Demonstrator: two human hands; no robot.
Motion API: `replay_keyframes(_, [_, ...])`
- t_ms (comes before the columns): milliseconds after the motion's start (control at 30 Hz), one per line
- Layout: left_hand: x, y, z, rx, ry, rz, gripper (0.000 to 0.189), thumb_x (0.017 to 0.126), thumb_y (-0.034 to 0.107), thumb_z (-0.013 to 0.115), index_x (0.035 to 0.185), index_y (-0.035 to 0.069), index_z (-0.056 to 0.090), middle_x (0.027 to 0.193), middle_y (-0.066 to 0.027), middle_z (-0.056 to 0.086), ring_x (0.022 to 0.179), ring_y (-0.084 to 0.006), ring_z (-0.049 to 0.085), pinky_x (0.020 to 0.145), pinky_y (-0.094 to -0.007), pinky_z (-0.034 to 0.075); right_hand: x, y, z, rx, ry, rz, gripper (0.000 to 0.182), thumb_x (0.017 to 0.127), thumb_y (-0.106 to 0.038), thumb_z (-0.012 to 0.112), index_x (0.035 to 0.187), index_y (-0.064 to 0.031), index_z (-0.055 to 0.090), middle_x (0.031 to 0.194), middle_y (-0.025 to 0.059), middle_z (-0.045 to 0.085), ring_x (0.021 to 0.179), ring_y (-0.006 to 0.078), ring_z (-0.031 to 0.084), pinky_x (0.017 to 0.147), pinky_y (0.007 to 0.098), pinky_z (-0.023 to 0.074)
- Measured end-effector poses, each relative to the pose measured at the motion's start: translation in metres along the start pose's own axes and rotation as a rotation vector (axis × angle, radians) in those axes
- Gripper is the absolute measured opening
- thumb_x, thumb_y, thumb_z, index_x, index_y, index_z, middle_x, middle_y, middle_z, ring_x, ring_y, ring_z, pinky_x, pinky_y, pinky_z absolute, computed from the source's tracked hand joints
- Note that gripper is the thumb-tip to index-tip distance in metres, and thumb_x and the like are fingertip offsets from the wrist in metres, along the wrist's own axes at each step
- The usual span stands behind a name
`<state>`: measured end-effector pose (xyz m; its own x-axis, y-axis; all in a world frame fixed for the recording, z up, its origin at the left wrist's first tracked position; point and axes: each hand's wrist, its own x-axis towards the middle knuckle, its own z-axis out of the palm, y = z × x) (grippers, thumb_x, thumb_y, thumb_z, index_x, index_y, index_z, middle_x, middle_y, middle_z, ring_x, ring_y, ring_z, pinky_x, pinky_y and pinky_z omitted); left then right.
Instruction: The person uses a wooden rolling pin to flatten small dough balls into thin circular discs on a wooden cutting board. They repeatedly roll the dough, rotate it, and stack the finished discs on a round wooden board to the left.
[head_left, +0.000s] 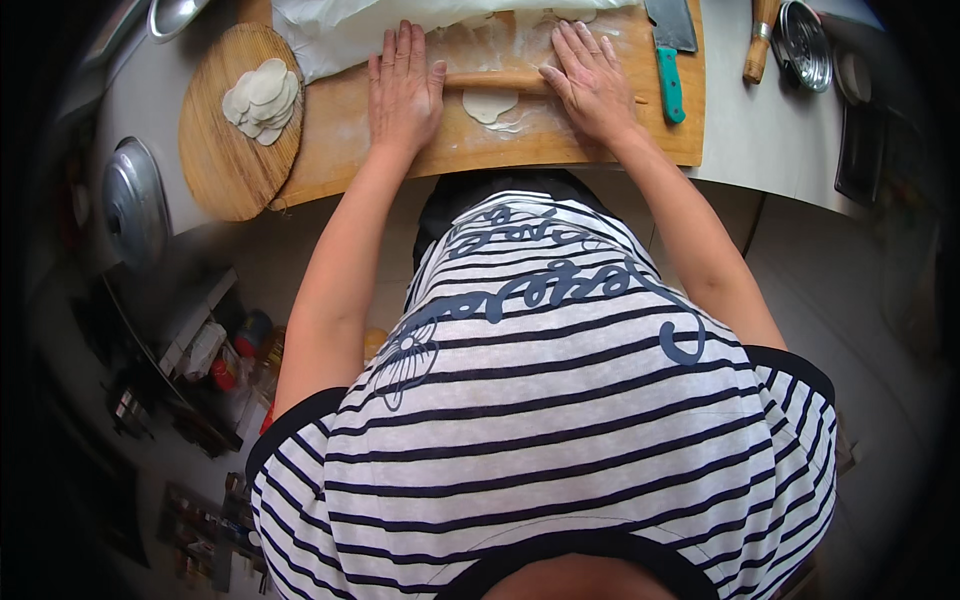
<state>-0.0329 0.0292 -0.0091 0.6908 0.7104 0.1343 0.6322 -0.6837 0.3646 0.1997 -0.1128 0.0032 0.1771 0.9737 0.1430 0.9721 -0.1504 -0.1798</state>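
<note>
A thin wooden rolling pin (495, 81) lies across a floured wooden board (337, 154). My left hand (405, 90) rests flat over its left end, fingers stretched forward and thumb out. Over the right part lies my right hand (592, 82), palm down and fingers spread; the pin's tip shows just past it. Neither hand's fingers curl around the pin. Beneath the pin, between my hands, is a thin flattened piece of dough (489, 105), partly covered by it. White sheeting (337, 37), perhaps cloth or plastic, lies beyond my left fingertips.
A stack of round dough wrappers (262, 101) sits on a round wooden board (217, 165) at left. A cleaver with a green handle (670, 86) lies at the board's right. Metal lid (135, 195), metal bowl (802, 45) and wooden handle (761, 45) are on the counter (780, 135).
</note>
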Motion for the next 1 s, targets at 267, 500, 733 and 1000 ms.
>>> replay_keyframes(267, [-0.073,0.011,-0.013,0.004,-0.185,0.018,0.061,0.102,0.040,0.038,0.153,0.010,0.025,0.159,-0.0074,0.024,0.148,-0.0269,0.016,0.118,-0.0471,0.013,-0.051,-0.026,-0.031,0.138,-0.101,-0.049,0.053,0.091,-0.030,0.062,0.138,-0.0104,0.048,0.144,0.0055,0.048,0.136,0.0256,0.041,0.113,0.0432,0.0304])
replay_keyframes(500, [-0.039,0.036,-0.043,-0.340,-0.161,0.120,0.050,0.091,0.023,0.060,0.137,0.006,0.048,0.128,-0.0130,0.057,0.125,-0.0287,0.048,0.108,-0.0443,0.033,-0.052,-0.020,-0.029,0.315,-0.043,-0.082,0.038,0.081,-0.009,0.068,0.118,-0.0091,0.060,0.127,0.0047,0.060,0.126,0.0263,0.050,0.103,0.0410,0.0396])
replay_keyframes(733, [0.001,0.019,-0.018,-0.686,-0.394,0.124,0.037,0.084,0.001,0.059,0.121,0.005,0.060,0.104,-0.0101,0.060,0.094,-0.0208,0.062,0.082,-0.0311,0.050,-0.054,-0.006,-0.046,0.260,0.023,-0.084,0.030,0.080,-0.009,0.069,0.109,-0.0100,0.064,0.115,0.0026,0.065,0.117,0.0240,0.056,0.096,0.0382,0.0424])
replay_keyframes(1000, [0.005,0.017,-0.006,-0.681,-0.366,0.166,0.019,0.084,0.008,0.068,0.102,0.004,0.066,0.095,-0.0096,0.059,0.082,-0.0231,0.062,0.074,-0.0328,0.051,-0.062,0.011,-0.067,0.254,0.019,-0.047,0.030,0.080,-0.010,0.070,0.109,-0.0086,0.064,0.112,0.0044,0.066,0.113,0.0243,0.058,0.093,0.0386,0.0428])
